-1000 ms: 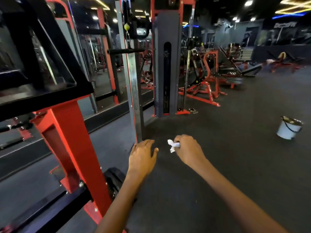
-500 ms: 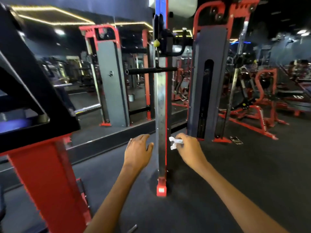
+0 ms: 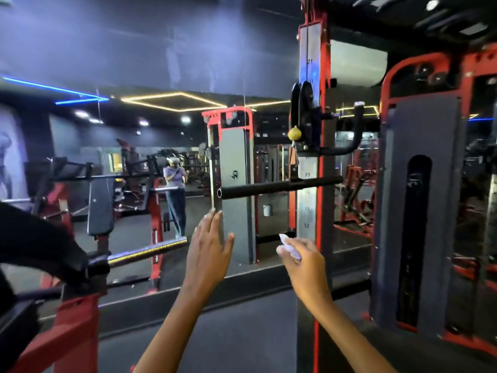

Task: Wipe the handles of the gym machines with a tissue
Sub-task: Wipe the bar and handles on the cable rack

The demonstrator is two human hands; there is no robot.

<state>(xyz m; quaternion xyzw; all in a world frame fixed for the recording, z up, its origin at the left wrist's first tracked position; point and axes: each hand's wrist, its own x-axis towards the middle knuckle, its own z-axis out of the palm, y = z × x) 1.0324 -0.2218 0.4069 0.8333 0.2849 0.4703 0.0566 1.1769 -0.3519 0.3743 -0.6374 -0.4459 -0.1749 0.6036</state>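
Observation:
A black horizontal bar handle (image 3: 279, 186) sticks out to the left from a numbered silver and red upright (image 3: 308, 208). My left hand (image 3: 208, 251) is raised below the bar's free end, fingers straight, holding nothing and apart from the bar. My right hand (image 3: 304, 261) grips a crumpled white tissue (image 3: 289, 244) below the bar, just left of the upright. A curved black handle (image 3: 347, 141) and a yellow knob (image 3: 294, 133) sit higher on the same upright.
A wall mirror (image 3: 134, 170) behind shows a person's reflection and more machines. A grey and red weight stack housing (image 3: 419, 211) stands at the right. A red machine with a black pad (image 3: 43, 249) and a steel bar (image 3: 146, 251) is at the left.
The view has tilted up and closer to the upright. Both hands have risen toward the black bar handle, the right still gripping the tissue.

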